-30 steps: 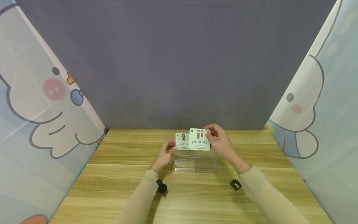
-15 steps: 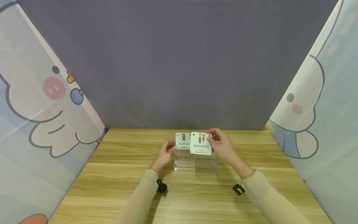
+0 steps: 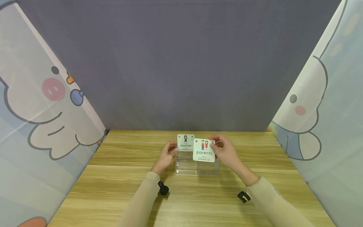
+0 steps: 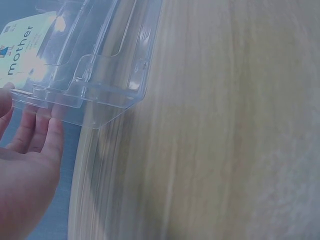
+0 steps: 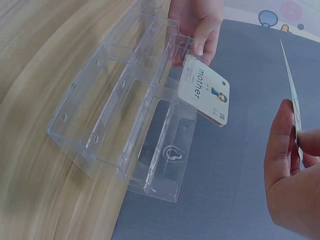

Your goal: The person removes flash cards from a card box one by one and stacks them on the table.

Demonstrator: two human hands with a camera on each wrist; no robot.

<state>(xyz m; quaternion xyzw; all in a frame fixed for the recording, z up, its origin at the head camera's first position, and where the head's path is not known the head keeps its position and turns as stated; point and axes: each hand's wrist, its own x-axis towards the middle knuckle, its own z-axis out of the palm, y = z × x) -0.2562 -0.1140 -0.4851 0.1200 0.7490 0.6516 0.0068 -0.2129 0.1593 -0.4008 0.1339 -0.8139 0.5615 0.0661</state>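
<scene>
A clear plastic tiered card rack stands on the wooden table. A white flashcard reading "mother", perhaps with others behind it, stands in the rack's back tier on the left. My left hand holds the rack's left end; in the right wrist view its thumb lies over the rack's edge beside the mother card. A flashcard reading "parents" is pinched by its right edge between thumb and fingers of my right hand. Edge-on in the right wrist view, that card is apart from the rack, whose front compartments hold no cards.
Wood-grain table surrounds the rack. A grey-blue curtain rises behind it, and cartoon-printed cloths hang at both sides. Small black devices sit at both wrists.
My right hand has lowered the parents card toward the rack's right half and slightly rightward, uncovering the whole mother card. The left hand has stayed at the rack's end.
</scene>
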